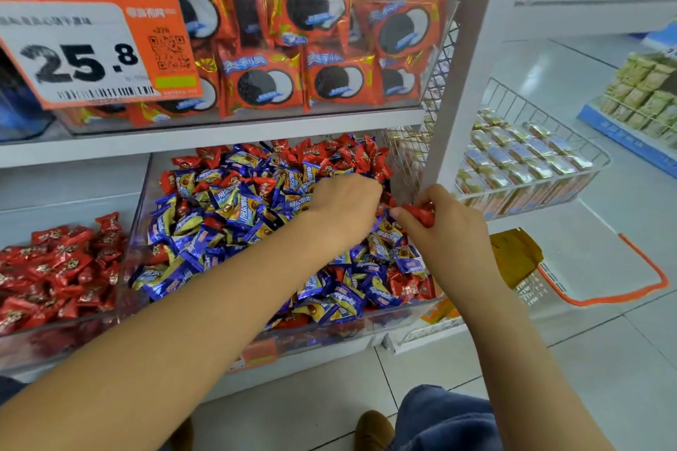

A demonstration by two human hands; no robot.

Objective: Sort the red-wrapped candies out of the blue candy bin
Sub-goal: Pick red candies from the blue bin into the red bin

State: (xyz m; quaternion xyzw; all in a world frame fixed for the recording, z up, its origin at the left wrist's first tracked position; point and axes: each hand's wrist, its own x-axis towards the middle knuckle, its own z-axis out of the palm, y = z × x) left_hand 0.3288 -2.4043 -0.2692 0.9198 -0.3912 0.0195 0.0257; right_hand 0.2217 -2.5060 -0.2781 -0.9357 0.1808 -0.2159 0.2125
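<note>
At centre frame, a clear blue candy bin [146, 194] on the lower shelf holds a heap of blue-wrapped candies [227, 220] mixed with red-wrapped candies [351, 154], the red ones massed mostly along the far edge and a few at the near right corner. Left hand [344, 205], back uppermost, reaches into the heap near its right side with fingers curled down among the wrappers; whether they grasp anything cannot be told. Right hand [443, 227], just right of the left, pinches a small bunch of red candies [421, 214] between thumb and curled fingers above the bin's right edge. At lower left, a neighbouring clear bin [22, 344] contains only red-wrapped sweets. Upper frame: an upper-shelf bin of red biscuit packets [315, 48] carries a price tag [84, 51] reading 25.8. At right, a wire basket [549, 154] holds pale wrapped items.
</note>
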